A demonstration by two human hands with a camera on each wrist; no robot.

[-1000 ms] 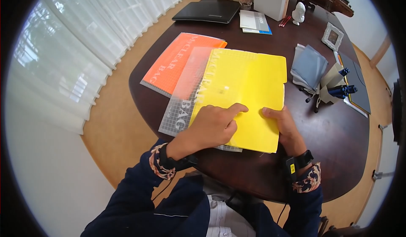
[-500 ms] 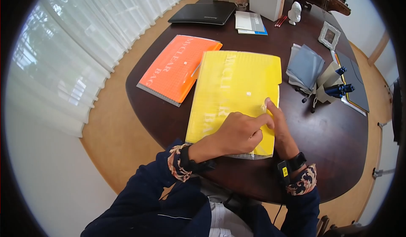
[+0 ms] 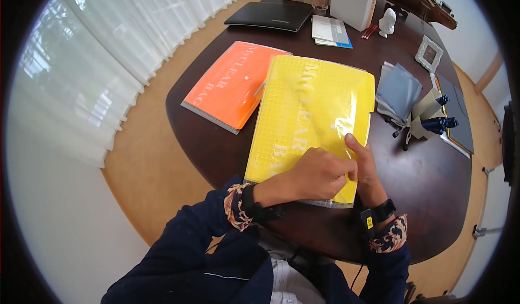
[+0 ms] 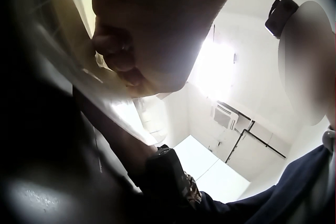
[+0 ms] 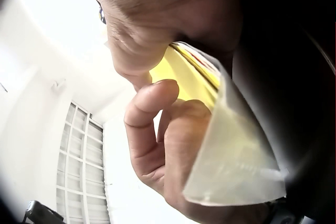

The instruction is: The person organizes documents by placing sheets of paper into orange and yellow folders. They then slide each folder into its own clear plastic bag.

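Observation:
A clear plastic document bag (image 3: 341,76) printed "MYCLEAR BAG" lies in front of me on the desk, with a yellow folder (image 3: 276,103) inside it. My right hand (image 3: 369,169) grips the lower right edge, thumb on top and the other fingers hidden beneath. Curled over the same corner, my left hand (image 3: 319,175) has its index finger bent beside the right thumb and holds the plastic edge. From the right wrist, papers and yellow sheets (image 5: 197,71) show between the bag's layers. An orange document bag (image 3: 227,82) lies to the left, slightly overlapped by the yellow one.
Behind are a black laptop (image 3: 268,17), booklets (image 3: 330,30), red pencils (image 3: 369,31) and a white bust (image 3: 387,22). At right lie grey pouches (image 3: 400,87), a pen holder (image 3: 422,122) with dark blue pens, a white picture frame (image 3: 429,55) and dark folders (image 3: 455,106).
The clear plastic that stuck out at the left has moved right and now covers the yellow folder. My left hand has moved right, close to the right hand. The orange bag is more exposed.

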